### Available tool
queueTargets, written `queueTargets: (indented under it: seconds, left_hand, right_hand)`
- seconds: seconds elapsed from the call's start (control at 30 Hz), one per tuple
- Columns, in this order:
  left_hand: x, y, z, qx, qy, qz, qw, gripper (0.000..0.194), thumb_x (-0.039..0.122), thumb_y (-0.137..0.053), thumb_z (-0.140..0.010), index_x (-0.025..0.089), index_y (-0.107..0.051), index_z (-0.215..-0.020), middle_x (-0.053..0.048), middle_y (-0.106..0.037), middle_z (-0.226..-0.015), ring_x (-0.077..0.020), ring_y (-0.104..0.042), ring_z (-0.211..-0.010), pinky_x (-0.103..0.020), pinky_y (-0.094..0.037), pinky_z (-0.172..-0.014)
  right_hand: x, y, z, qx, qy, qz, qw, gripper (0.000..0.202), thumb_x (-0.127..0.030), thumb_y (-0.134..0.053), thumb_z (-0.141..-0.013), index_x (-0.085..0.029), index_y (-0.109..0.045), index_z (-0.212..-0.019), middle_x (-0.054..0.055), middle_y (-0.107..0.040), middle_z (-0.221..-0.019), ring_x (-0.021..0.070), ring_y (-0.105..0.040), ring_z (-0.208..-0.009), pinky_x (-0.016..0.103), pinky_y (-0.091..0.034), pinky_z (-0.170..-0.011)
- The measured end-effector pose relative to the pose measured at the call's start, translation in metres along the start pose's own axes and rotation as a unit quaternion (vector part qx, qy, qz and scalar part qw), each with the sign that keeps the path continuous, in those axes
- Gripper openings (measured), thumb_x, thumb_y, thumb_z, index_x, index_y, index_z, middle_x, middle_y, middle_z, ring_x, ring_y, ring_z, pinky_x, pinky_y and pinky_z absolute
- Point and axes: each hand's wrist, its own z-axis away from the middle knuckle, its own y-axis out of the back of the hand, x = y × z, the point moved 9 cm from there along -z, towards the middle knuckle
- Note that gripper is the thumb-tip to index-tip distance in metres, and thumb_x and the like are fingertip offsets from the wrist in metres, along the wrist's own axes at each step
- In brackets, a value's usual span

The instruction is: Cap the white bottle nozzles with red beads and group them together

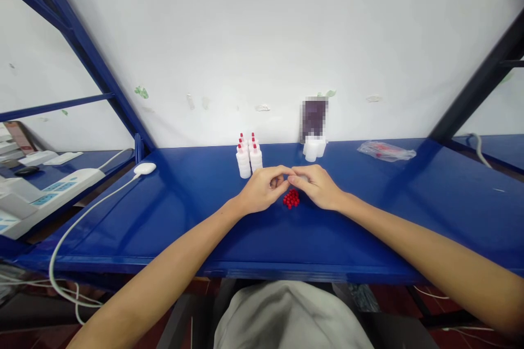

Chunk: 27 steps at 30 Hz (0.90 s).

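My left hand (pixel 266 190) and my right hand (pixel 317 185) meet at the fingertips above the blue table (pixel 164 229). Both are closed in a pinch; whatever sits between the fingertips, if anything, is too small to make out. Just below the fingertips lies a small heap of red caps (pixel 291 199). Behind my left hand stand several white bottles (pixel 244 164) with red tips, upright in two rows. White bottles without red tips (pixel 311 150) stand farther back, behind my right hand.
A clear plastic bag (pixel 387 151) with something red inside lies at the back right. A white device with a cable (pixel 144 168) rests at the left, near a power strip (pixel 53 196). Blue frame posts (pixel 94 65) rise at the left, a dark one at the right.
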Motion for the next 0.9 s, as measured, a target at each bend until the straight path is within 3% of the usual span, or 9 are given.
queueTargets:
  seconds: [0.13,0.33,0.47,0.57,0.7,0.8,0.9]
  left_hand:
    - [-0.004,-0.005,0.001,-0.021,0.011,0.014,1.000,0.022,0.028,-0.052,-0.091,0.015,-0.064,-0.105,0.005,-0.047,-0.062,-0.0056,-0.040,-0.050,-0.018,-0.034,-0.050]
    - [-0.003,-0.008,0.002,-0.044,0.028,0.025,0.998,0.022,0.032,-0.048,-0.094,0.016,-0.057,-0.105,0.006,-0.046,-0.062,-0.0059,-0.040,-0.049,-0.018,-0.033,-0.049]
    - [0.002,0.006,0.003,-0.056,0.012,-0.100,0.993,0.017,0.030,-0.046,-0.092,0.018,-0.054,-0.101,0.007,-0.048,-0.060,-0.0079,-0.042,-0.049,-0.021,-0.032,-0.053]
    - [-0.004,0.018,0.006,-0.114,0.020,-0.252,0.961,0.009,0.026,-0.052,-0.084,0.018,-0.057,-0.083,0.004,-0.053,-0.060,-0.0104,-0.045,-0.052,-0.024,-0.031,-0.055]
    - [-0.022,0.040,0.014,-0.163,0.083,-0.338,0.923,0.012,0.028,-0.057,-0.077,0.019,-0.058,-0.069,0.000,-0.060,-0.063,-0.0129,-0.050,-0.053,-0.026,-0.029,-0.053]
    - [-0.033,0.056,0.017,-0.162,0.122,-0.372,0.906,0.019,0.032,-0.060,-0.076,0.020,-0.057,-0.063,-0.001,-0.060,-0.060,-0.0142,-0.050,-0.052,-0.026,-0.027,-0.053]
    - [-0.038,0.072,0.016,-0.119,0.143,-0.419,0.889,0.026,0.040,-0.061,-0.078,0.019,-0.057,-0.062,-0.002,-0.058,-0.057,-0.0148,-0.049,-0.051,-0.027,-0.025,-0.053]
  right_hand:
    - [-0.003,-0.001,0.001,-0.008,0.000,0.011,1.000,0.042,-0.044,-0.040,-0.094,-0.017,-0.068,-0.080,-0.002,-0.053,-0.058,0.0130,-0.046,-0.055,0.026,-0.028,-0.057]
    - [-0.007,-0.002,0.002,-0.010,0.021,0.018,1.000,0.043,-0.051,-0.036,-0.096,-0.019,-0.057,-0.076,-0.001,-0.053,-0.061,0.0138,-0.046,-0.056,0.026,-0.028,-0.058]
    - [-0.001,0.001,0.001,-0.037,0.001,0.055,0.998,0.037,-0.051,-0.038,-0.096,-0.022,-0.060,-0.091,-0.001,-0.058,-0.065,0.0153,-0.050,-0.059,0.026,-0.030,-0.060]
    - [0.007,0.003,0.001,-0.075,-0.016,0.079,0.994,0.024,-0.042,-0.050,-0.091,-0.023,-0.065,-0.095,-0.001,-0.062,-0.070,0.0158,-0.053,-0.063,0.027,-0.032,-0.062]
    - [0.013,0.005,0.002,-0.115,-0.016,0.086,0.989,0.020,-0.024,-0.055,-0.082,-0.024,-0.070,-0.096,0.000,-0.066,-0.077,0.0165,-0.057,-0.068,0.028,-0.038,-0.066]
    - [0.010,0.003,0.003,-0.139,0.001,0.074,0.987,0.026,-0.021,-0.055,-0.080,-0.024,-0.072,-0.099,0.001,-0.069,-0.078,0.0171,-0.060,-0.069,0.028,-0.040,-0.066]
    - [0.009,0.002,0.003,-0.146,0.008,0.069,0.987,0.026,-0.023,-0.057,-0.082,-0.025,-0.074,-0.101,0.002,-0.072,-0.083,0.0181,-0.063,-0.073,0.029,-0.042,-0.068]
